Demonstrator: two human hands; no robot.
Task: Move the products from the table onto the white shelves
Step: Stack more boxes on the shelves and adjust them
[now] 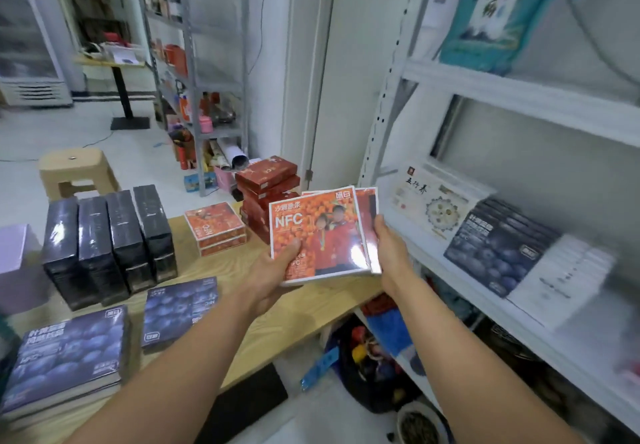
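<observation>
Blue boxes (65,353) lie at the table's (249,319) near left corner. Your left hand (273,272) grips the orange boxes (318,235) from underneath, thumb on the cover. Your right hand (389,249) clasps their right edge. They are held above the table's right edge, near the shelves (502,93). Red stack (268,184) sits at the far right corner.

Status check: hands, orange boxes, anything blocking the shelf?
Both hands busy: left hand and right hand grip the orange boxes. Boxes off the table, not yet on the white shelf. Shelf partly taken by blue boxes.
</observation>
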